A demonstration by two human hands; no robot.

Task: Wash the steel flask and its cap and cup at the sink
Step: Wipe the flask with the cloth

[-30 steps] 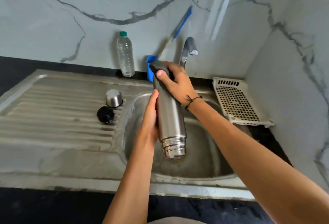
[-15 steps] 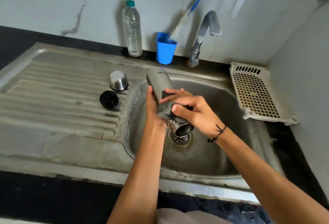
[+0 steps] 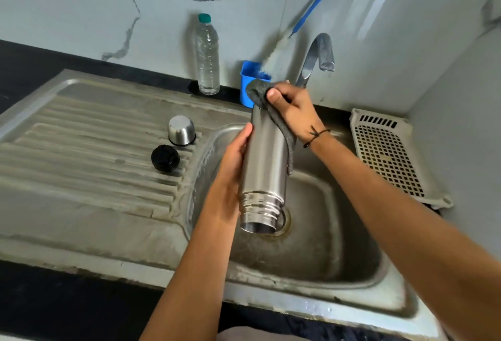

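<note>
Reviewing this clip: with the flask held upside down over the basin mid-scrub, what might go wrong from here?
1. The flask hangs mouth-down over the drain, steadied only by the left hand on its side; if the steel is wet it may slip into the sink.
2. The right hand presses the scrub cloth on the flask's base beside the tap; an upward stroke may knock it.
3. The cup and cap stand near the basin edge; an elbow could sweep them in.

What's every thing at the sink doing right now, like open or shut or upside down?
steel flask: uncapped, mouth down over the sink
scrub cloth: pressed over the flask's base
left hand: holds flask
right hand: grips cloth
steel cup: upside down on drainboard
black cap: off, on drainboard
tap: no water visible
plastic bottle: capped, upright
</note>
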